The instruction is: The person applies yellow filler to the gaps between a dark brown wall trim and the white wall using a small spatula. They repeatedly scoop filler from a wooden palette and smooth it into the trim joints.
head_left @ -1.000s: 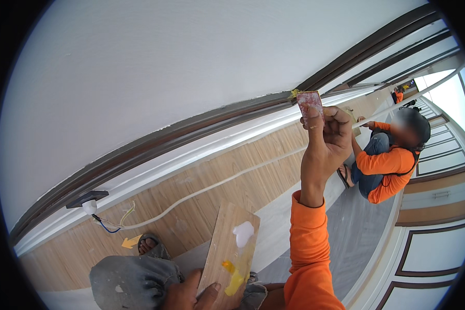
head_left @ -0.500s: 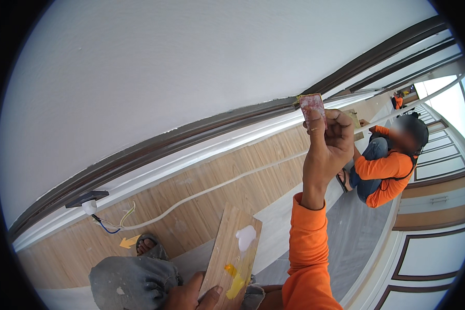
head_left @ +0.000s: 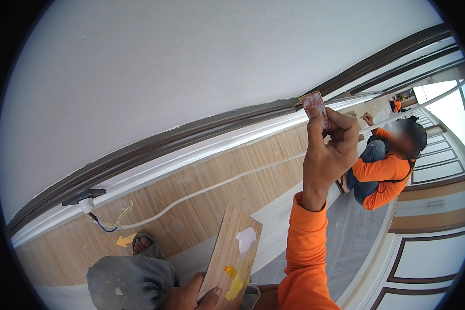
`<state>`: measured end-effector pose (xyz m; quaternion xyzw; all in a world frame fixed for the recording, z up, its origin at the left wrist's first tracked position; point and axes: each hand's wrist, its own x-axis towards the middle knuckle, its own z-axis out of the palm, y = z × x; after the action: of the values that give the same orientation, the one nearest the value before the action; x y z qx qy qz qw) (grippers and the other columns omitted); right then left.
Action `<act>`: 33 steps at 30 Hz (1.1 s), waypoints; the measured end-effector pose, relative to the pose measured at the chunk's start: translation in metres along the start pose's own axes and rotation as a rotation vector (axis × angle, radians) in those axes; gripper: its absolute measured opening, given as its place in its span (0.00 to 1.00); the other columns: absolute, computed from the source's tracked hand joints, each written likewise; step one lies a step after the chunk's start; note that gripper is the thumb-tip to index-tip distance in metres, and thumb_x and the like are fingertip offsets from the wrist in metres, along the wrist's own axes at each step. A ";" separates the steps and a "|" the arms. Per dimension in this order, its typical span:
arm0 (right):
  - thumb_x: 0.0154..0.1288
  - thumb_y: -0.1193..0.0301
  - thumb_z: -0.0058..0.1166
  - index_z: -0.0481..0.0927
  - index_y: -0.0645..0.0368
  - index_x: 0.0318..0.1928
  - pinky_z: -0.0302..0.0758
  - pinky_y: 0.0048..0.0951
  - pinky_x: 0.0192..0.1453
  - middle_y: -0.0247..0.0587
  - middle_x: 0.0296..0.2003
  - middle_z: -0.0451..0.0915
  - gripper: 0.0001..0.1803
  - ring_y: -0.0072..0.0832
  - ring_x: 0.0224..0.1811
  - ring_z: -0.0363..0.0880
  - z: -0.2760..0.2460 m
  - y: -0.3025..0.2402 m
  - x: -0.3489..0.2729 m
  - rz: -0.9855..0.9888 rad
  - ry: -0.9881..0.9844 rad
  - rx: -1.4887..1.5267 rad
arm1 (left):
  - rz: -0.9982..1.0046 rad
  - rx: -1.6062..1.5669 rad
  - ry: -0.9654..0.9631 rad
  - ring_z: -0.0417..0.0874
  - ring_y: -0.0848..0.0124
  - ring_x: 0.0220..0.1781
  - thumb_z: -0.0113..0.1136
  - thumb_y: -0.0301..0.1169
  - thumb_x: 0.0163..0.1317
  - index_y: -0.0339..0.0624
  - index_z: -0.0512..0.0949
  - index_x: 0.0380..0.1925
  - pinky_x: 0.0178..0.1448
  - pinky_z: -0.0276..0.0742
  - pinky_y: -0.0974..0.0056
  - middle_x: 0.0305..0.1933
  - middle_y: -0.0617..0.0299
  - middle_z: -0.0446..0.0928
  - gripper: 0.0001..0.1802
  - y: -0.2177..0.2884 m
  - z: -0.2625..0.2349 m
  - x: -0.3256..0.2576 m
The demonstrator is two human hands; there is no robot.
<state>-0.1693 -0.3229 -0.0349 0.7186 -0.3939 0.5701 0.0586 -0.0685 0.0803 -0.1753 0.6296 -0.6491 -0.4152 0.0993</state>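
My right hand [head_left: 331, 150] pinches a small flat reddish scraper [head_left: 315, 107] between thumb and fingers. The scraper's far edge meets the dark trim strip [head_left: 222, 118] along the white wall [head_left: 191, 57], by a joint in the trim. Low in the view, my left hand [head_left: 191, 295] grips a wood-grain board [head_left: 223, 235] with its thumb on top. On that board lie a pale pinkish-white blob of paste [head_left: 246, 238] and a yellow smear [head_left: 234, 287] with an orange dab.
A white cable [head_left: 201, 191] runs over the wood-look floor to loose wires and a white fitting [head_left: 86, 205]. A yellow arrow marker [head_left: 125, 241] is near my sandalled foot [head_left: 143, 244]. At right a person in orange [head_left: 385, 173] crouches; another orange-clad person [head_left: 396, 105] is farther off.
The scraper has tilted slightly and my right hand has turned a little, still at the trim joint. The crouching person's hand has risen. My left hand and the board stay nearly the same.
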 end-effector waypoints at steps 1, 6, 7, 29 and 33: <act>0.60 0.79 0.71 0.81 0.64 0.38 0.72 0.17 0.28 0.35 0.29 0.85 0.10 0.15 0.24 0.77 0.001 0.001 0.000 -0.020 0.009 -0.005 | 0.000 0.045 -0.006 0.84 0.32 0.48 0.53 0.37 0.77 0.22 0.67 0.64 0.48 0.81 0.46 0.47 0.24 0.79 0.27 -0.003 0.013 -0.003; 0.59 0.80 0.72 0.81 0.64 0.37 0.72 0.18 0.28 0.35 0.27 0.83 0.10 0.16 0.24 0.77 0.003 -0.001 -0.001 -0.080 0.026 -0.059 | -0.002 0.045 0.024 0.84 0.32 0.48 0.53 0.36 0.76 0.24 0.67 0.62 0.47 0.80 0.46 0.46 0.24 0.79 0.26 -0.004 0.024 -0.007; 0.59 0.80 0.71 0.81 0.63 0.37 0.72 0.18 0.28 0.35 0.27 0.83 0.10 0.16 0.24 0.76 0.003 -0.004 0.000 -0.097 0.018 -0.085 | 0.002 0.028 0.030 0.84 0.32 0.47 0.53 0.36 0.76 0.24 0.68 0.62 0.47 0.80 0.45 0.45 0.24 0.79 0.25 -0.004 0.025 -0.008; 0.61 0.82 0.69 0.80 0.62 0.39 0.72 0.16 0.31 0.36 0.31 0.85 0.10 0.14 0.28 0.78 -0.003 0.009 -0.003 -0.045 -0.028 0.134 | 0.033 -0.833 0.027 0.83 0.32 0.45 0.50 0.36 0.78 0.26 0.68 0.60 0.45 0.78 0.45 0.44 0.25 0.79 0.22 0.043 -0.152 0.013; 0.61 0.81 0.69 0.82 0.62 0.40 0.72 0.17 0.30 0.35 0.31 0.84 0.09 0.15 0.27 0.77 -0.003 0.012 -0.003 -0.063 -0.039 0.108 | 0.038 -0.833 0.020 0.83 0.32 0.45 0.50 0.36 0.78 0.24 0.68 0.60 0.45 0.78 0.45 0.44 0.25 0.79 0.23 0.043 -0.154 0.013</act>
<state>-0.1791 -0.3284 -0.0407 0.7438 -0.3409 0.5742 0.0298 -0.0019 -0.0014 -0.0539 0.5273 -0.4361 -0.6343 0.3597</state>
